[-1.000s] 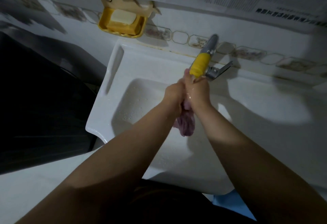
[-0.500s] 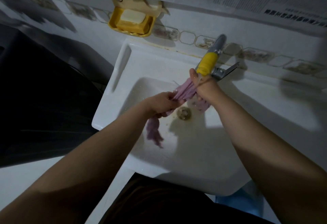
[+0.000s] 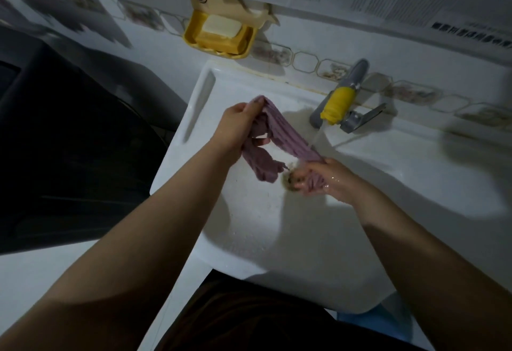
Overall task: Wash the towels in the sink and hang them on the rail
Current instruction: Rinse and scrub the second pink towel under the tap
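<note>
Since the earlier frame the hands have drawn apart, stretching the towel (image 3: 288, 134) into a long band over the sink (image 3: 415, 173). The left hand (image 3: 238, 129) grips the upper end, fingers curled round the bunched cloth, a loose tail hanging below its grip. The right hand (image 3: 321, 177) clutches the lower end low in the basin, just over the drain (image 3: 288, 180). The towel is mauve, ribbed and wet. Water runs from the grey tap (image 3: 338, 101) with its yellow sleeve onto the cloth near the right hand. The sink is smooth white ceramic, speckled with droplets. A yellow soap dish (image 3: 219, 37) holding a pale bar hangs on the tiled wall.
</note>
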Demonstrator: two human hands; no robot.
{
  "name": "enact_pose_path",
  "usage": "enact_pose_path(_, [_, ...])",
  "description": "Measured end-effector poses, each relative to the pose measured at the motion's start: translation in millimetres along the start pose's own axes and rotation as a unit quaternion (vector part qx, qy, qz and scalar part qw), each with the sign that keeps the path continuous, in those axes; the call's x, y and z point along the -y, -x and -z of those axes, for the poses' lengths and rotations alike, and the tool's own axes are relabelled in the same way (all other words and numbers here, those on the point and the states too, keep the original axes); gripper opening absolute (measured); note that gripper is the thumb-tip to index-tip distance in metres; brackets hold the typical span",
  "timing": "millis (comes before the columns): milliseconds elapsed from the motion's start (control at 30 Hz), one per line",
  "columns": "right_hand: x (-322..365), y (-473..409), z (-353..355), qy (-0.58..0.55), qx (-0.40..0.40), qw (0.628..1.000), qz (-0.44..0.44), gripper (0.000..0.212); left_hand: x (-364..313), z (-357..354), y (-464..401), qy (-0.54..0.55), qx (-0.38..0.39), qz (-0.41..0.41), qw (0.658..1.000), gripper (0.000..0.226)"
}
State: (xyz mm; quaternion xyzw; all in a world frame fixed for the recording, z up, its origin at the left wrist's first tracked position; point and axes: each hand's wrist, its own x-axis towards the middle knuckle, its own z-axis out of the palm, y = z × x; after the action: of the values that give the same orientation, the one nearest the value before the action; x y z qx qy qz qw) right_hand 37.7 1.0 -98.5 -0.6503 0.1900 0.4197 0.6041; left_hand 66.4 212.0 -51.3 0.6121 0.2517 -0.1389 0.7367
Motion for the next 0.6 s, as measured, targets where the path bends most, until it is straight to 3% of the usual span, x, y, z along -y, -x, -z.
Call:
enact_pose_path(67, [1.2, -3.7, -3.7, -0.146, -0.012, 0.989, 0.027, 0.016, 13.0, -1.6, 2.6, 0.024, 0.005, 0.025, 0.999, 0.019])
enact_pose_path(267, [19.1, -4.4, -43.0, -0.364, 0.060, 0.921, 0.126, 0.020, 43.2, -27.8, 40.7, 0.072, 0.038, 0.122, 0.989, 0.026])
enact_pose_path(333, [18.2, -15.0, -52.5, -0.368, 0.014, 0.920, 0.138, 0.018, 49.4, -35.3, 53.2, 0.053, 0.061, 0.110, 0.991, 0.027])
enact_pose_path(400, [19.2, -20.2, -56.8, -0.346, -0.010, 0.924, 0.164, 0.028, 52.3, -36.9, 59.2, 0.023, 0.076, 0.078, 0.994, 0.022])
enact_pose_path(533, [32.7, -27.3, -45.7, -0.510, -0.059, 0.849, 0.121, 0.020, 61.7, -30.2, 64.7, 0.019, 0.047, 0.036, 0.998, 0.011])
enact_pose_path(600, [41.3, -20.9, -47.8, -0.518, -0.026, 0.846, 0.125, 0.013, 70.7, -27.3, 67.7, 0.044, 0.021, 0.037, 0.998, 0.013])
